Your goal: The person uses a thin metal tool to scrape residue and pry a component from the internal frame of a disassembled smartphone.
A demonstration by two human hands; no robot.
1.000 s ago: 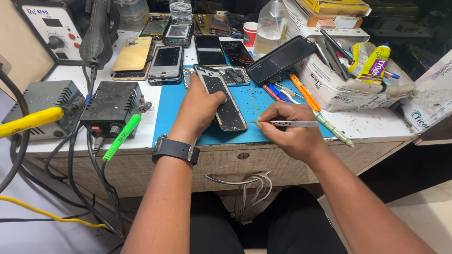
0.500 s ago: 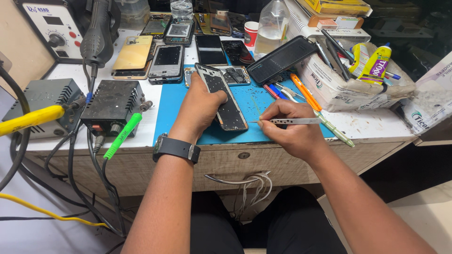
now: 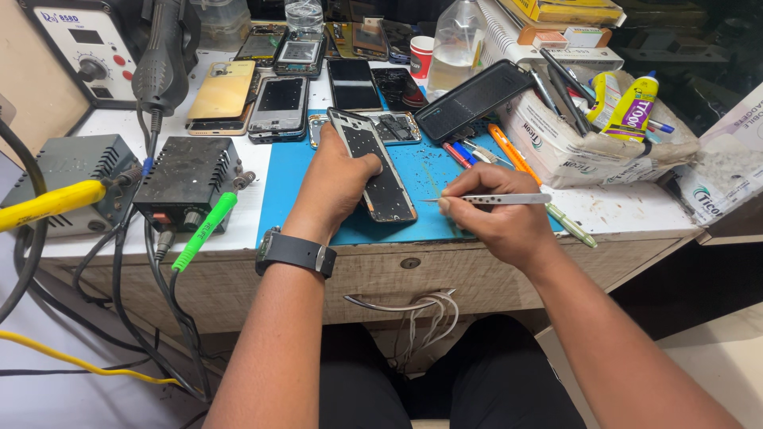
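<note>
A blue mat (image 3: 445, 171) covers the middle of the bench (image 3: 620, 210), with a phone (image 3: 372, 165) lying on it at a slant. The left hand (image 3: 338, 179) grips the phone's lower left edge, thumb across its face. Just right of it, the right hand (image 3: 497, 218) pinches steel tweezers (image 3: 489, 199) closed-fingered, tip pointing at the phone.

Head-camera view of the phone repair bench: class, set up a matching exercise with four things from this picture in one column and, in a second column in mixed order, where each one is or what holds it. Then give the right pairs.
Things:
1. Opened phone
2. Metal tweezers
3. Black wristwatch
4. Red cup

Places:
A. On the left wrist
B. At the back of the bench, beside a clear plastic bottle
C. Pinched in the right hand
D. Under the left hand, on the blue mat

Pairs: 1-D, 2-C, 3-A, 4-B
</note>
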